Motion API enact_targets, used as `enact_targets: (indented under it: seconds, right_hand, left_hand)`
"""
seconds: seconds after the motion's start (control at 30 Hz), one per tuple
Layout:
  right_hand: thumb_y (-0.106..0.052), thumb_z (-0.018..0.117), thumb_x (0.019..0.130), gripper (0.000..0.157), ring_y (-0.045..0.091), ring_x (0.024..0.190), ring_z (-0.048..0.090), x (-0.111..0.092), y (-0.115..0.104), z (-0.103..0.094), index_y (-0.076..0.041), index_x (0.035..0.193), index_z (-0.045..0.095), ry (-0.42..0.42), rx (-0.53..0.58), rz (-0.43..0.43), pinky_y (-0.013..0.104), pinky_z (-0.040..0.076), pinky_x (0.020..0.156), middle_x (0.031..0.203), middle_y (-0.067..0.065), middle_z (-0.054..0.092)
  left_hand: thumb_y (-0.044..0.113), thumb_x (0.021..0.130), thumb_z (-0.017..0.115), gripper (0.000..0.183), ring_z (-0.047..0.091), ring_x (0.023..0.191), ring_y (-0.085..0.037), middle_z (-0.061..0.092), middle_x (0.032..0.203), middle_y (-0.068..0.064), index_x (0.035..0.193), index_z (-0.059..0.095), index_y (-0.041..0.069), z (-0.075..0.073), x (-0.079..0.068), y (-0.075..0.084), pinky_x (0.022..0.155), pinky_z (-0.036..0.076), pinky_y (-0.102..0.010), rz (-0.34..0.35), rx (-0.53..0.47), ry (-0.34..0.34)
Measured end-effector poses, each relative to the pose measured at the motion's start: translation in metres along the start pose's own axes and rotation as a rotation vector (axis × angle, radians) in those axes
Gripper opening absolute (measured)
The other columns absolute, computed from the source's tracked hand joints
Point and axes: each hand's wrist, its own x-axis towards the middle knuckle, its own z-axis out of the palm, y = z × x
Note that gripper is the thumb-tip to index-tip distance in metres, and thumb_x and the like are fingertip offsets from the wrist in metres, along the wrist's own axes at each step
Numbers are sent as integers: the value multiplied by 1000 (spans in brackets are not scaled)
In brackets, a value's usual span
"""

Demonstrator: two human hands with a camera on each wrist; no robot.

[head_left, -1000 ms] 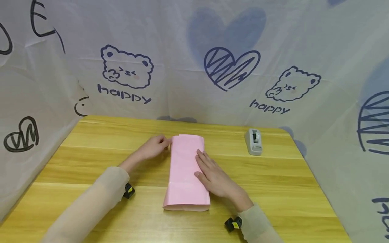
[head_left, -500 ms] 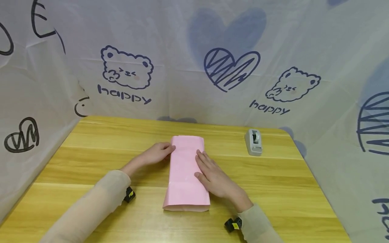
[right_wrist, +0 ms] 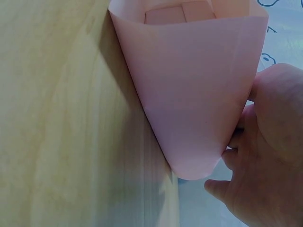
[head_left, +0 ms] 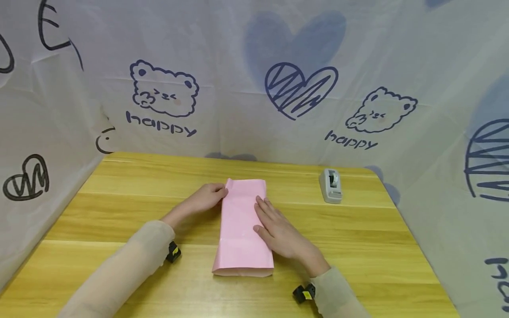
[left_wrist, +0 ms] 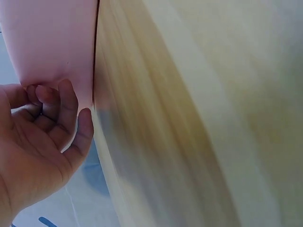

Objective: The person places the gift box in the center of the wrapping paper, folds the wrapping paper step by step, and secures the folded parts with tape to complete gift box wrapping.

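A tube of pink paper [head_left: 243, 229] lies lengthwise on the wooden table, its near end gaping. Inside that end, the right wrist view shows a flat pink face with a seam [right_wrist: 182, 15]. My left hand [head_left: 208, 197] pinches the paper's far left edge between thumb and fingers, and a small corner stands up there. In the left wrist view the curled fingertips [left_wrist: 66, 90] are right at the paper's end. My right hand [head_left: 284, 234] rests on the right side of the paper with its fingers straight.
A grey tape dispenser [head_left: 331, 186] stands at the back right of the table [head_left: 370, 247]. Behind and at both sides hangs a white cloth [head_left: 234, 115] printed with bears and hearts. Small black wrist cameras [head_left: 304, 293] sit by the sleeves.
My left hand's thumb has shifted from below the far left corner onto the paper's edge, and that corner now sticks up slightly. The right hand keeps its place on the paper.
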Motion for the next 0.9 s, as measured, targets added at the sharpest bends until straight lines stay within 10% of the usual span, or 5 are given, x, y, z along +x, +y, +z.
enact_targets:
  seconds: [0.9]
  right_hand:
    - [-43,29,103,62,21,146,0,1,1,1,-7,151,16,-17,7,17,48,16,116,160,3,3]
  left_hand:
    - [31,100,41,35,46,64,-19,47,67,-4,77,53,8,1,22,0,59,39,-29,-19,-20,103]
